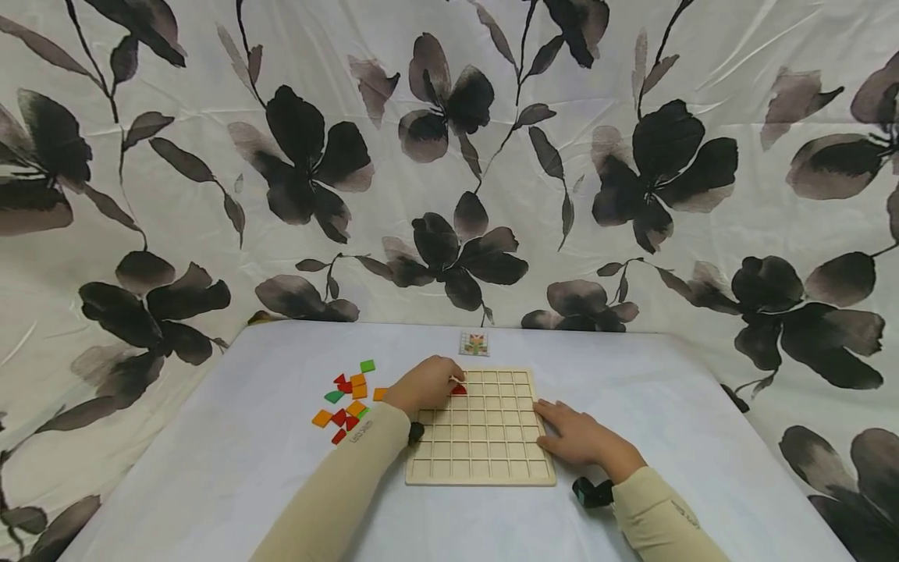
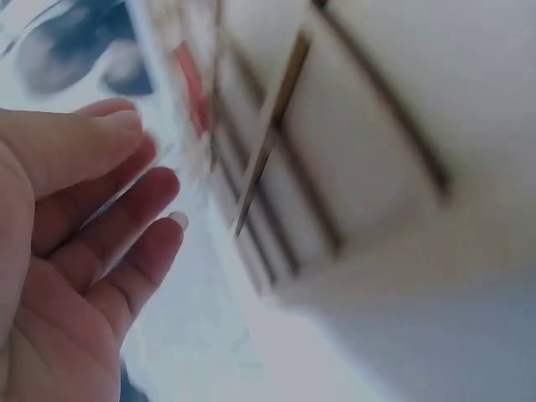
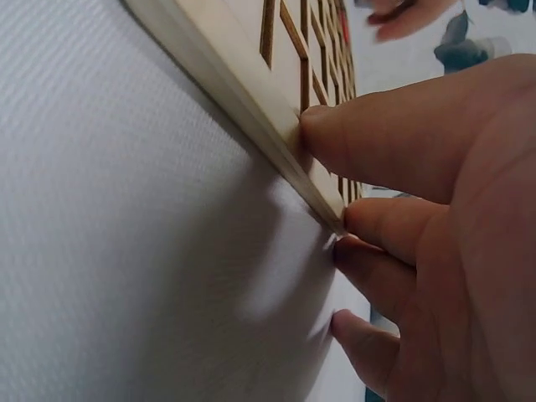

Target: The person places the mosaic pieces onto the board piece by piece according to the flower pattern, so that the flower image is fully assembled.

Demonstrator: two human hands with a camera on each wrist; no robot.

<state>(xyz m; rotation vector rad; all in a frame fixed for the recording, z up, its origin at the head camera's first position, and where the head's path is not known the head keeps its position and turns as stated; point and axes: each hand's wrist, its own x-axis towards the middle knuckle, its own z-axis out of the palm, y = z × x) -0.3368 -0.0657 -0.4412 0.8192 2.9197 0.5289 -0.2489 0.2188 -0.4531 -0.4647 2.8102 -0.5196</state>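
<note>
A square wooden grid board (image 1: pixel 481 450) lies flat in the middle of the table. One red piece (image 1: pixel 460 389) sits on it near the far left corner. Just beside that piece is my left hand (image 1: pixel 425 384); the left wrist view shows its fingers (image 2: pixel 138 205) loosely bent with nothing between them. On the board's right side rests my right hand (image 1: pixel 581 435). Its thumb touches the top of the rim and the other fingers (image 3: pixel 394 226) extend along the edge and the cloth, as the right wrist view shows.
Several red, orange and green flat pieces (image 1: pixel 339 417) lie scattered left of the board, partly behind the left forearm. A small card with a colored pattern (image 1: pixel 474 343) lies beyond the far edge. A white cloth covers the table (image 1: pixel 197 468); a flowered curtain (image 1: pixel 449 179) hangs behind.
</note>
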